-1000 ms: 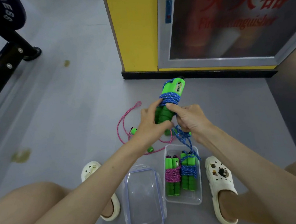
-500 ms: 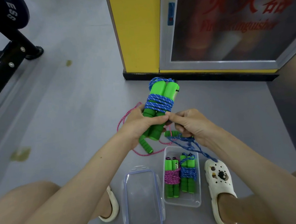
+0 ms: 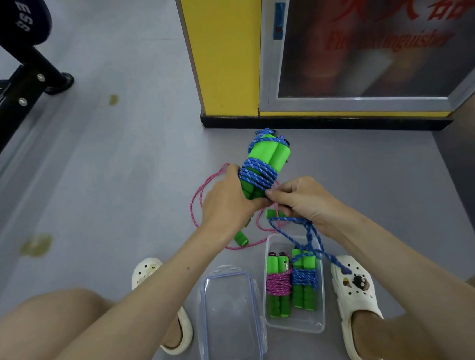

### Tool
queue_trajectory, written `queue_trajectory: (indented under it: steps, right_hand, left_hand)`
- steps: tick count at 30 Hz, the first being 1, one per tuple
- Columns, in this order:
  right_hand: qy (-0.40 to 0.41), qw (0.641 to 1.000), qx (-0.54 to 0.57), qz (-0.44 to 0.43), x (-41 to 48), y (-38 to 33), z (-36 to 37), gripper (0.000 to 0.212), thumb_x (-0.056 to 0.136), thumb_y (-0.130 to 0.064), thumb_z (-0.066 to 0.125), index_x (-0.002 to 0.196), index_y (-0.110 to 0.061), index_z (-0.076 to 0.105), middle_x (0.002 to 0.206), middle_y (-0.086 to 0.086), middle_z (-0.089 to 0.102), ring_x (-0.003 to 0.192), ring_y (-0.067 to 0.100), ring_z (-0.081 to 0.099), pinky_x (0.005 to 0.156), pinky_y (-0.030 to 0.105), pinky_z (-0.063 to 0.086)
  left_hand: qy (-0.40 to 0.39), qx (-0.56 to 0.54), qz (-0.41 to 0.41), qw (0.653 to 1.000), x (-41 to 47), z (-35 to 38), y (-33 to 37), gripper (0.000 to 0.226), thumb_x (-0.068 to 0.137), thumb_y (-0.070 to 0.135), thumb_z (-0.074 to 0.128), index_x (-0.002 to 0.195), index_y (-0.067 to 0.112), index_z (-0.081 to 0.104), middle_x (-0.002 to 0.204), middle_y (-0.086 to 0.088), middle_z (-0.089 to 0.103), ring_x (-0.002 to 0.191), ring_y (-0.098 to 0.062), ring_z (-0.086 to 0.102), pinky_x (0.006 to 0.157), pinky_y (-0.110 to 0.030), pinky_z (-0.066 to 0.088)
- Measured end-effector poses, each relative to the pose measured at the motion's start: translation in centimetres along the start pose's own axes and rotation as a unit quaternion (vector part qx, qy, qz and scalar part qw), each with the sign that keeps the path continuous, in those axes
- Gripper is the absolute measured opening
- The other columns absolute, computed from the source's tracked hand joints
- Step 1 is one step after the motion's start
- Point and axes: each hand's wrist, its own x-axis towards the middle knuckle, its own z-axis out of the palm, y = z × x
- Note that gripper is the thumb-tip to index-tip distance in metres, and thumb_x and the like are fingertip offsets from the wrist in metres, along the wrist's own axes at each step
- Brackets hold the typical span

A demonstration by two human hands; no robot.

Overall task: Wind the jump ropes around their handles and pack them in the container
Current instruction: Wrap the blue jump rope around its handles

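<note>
Green foam handles (image 3: 268, 154) wrapped in blue rope (image 3: 257, 174) are being gripped by the left hand (image 3: 228, 205) above the floor, while the right hand (image 3: 303, 202) is pinching the loose strand over the clear container (image 3: 298, 324) holding two wound ropes.

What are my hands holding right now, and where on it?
The left hand grips the green handles of the blue jump rope at their lower end, below the coils. The right hand pinches the loose blue rope beside the coils.
</note>
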Motion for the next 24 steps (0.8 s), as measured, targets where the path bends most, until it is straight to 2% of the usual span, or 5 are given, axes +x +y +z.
queue_trajectory:
  steps: [6,10,14,18,24]
  right_hand:
    - [0.027,1.000,-0.004,-0.015,-0.2,-0.4,-0.6,0.030,0.094,-0.030,0.056,0.080,-0.008,0.070,0.043,-0.003,0.045,0.036,0.005,0.031,0.044,0.018,0.027]
    - [0.000,0.999,-0.013,-0.035,-0.5,-0.5,-0.9,0.031,0.095,-0.030,0.055,0.079,-0.008,0.069,0.044,-0.002,0.045,0.038,0.007,0.030,0.043,0.017,0.026]
    - [-0.035,0.999,0.008,-0.032,-0.5,-0.1,-0.4,0.026,0.095,-0.023,0.056,0.090,-0.001,0.069,0.045,-0.001,0.049,0.038,0.008,0.031,0.041,0.018,0.024]
    - [-0.076,0.997,0.020,0.002,-0.5,-0.3,-0.1,0.012,0.092,-0.005,0.058,0.101,-0.003,0.065,0.058,0.005,0.057,0.041,0.007,0.043,0.047,0.019,0.038]
    - [-0.083,0.995,-0.012,0.055,0.1,0.6,-1.7,0.018,0.084,0.007,0.062,0.101,0.005,0.066,0.078,0.015,0.069,0.052,0.006,0.063,0.055,0.016,0.053]
  left_hand:
    - [-0.106,-0.237,0.022,0.965,-0.2,-0.6,0.1,0.058,0.078,0.016,0.076,0.126,0.021,0.043,0.098,-0.002,0.063,0.084,-0.017,0.064,0.073,-0.031,0.054]
    - [-0.123,-0.359,-0.033,0.924,-0.5,-1.0,-0.2,0.054,0.075,0.004,0.077,0.118,0.026,0.052,0.104,-0.013,0.069,0.091,-0.029,0.069,0.084,-0.040,0.057]
    - [-0.082,-0.381,-0.057,0.919,-0.6,-0.8,-0.3,0.045,0.076,-0.004,0.072,0.112,0.017,0.056,0.093,-0.010,0.069,0.079,-0.026,0.068,0.078,-0.045,0.056]
    - [-0.029,-0.402,-0.085,0.911,0.1,-1.3,-0.1,0.048,0.078,-0.007,0.069,0.116,0.017,0.053,0.085,-0.004,0.065,0.064,-0.019,0.064,0.053,-0.026,0.054]
    - [0.039,-0.384,-0.081,0.919,1.0,-2.2,-1.0,0.053,0.078,-0.008,0.068,0.119,0.022,0.052,0.085,-0.005,0.065,0.063,-0.020,0.062,0.058,-0.032,0.053]
